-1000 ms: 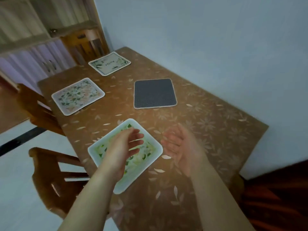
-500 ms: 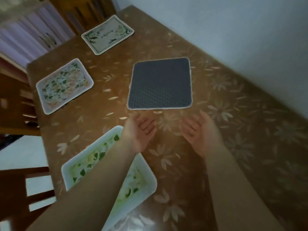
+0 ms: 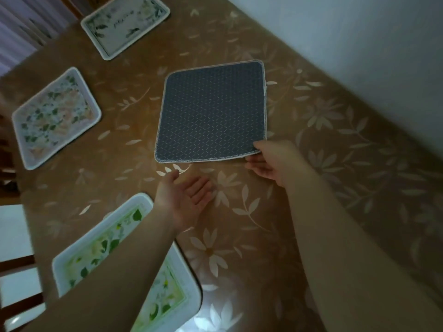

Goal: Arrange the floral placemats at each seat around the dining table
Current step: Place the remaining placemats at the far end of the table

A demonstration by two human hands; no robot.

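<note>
A dark grey placemat (image 3: pixel 212 111), lying backing side up, rests mid-table. My right hand (image 3: pixel 275 161) pinches its near right corner, thumb on top and fingers beneath the edge. My left hand (image 3: pixel 184 195) hovers palm-up with fingers apart just below the mat's near edge, holding nothing. A green floral placemat (image 3: pixel 91 250) lies at the near left edge, partly covered by my left forearm. A pink-and-green floral placemat (image 3: pixel 55 118) sits further along the left edge. A pale leafy placemat (image 3: pixel 124 25) lies at the far end.
The table (image 3: pixel 335 164) wears a brown cloth with pale flower print. A white wall (image 3: pixel 359 44) runs along its right side. A wooden chair (image 3: pixel 16 283) stands at the near left, and another chair back shows at the left edge.
The view has moved closer over the table. My right hand reached forward and took hold of the dark mat's near right corner. My left hand advanced slightly and stays open.
</note>
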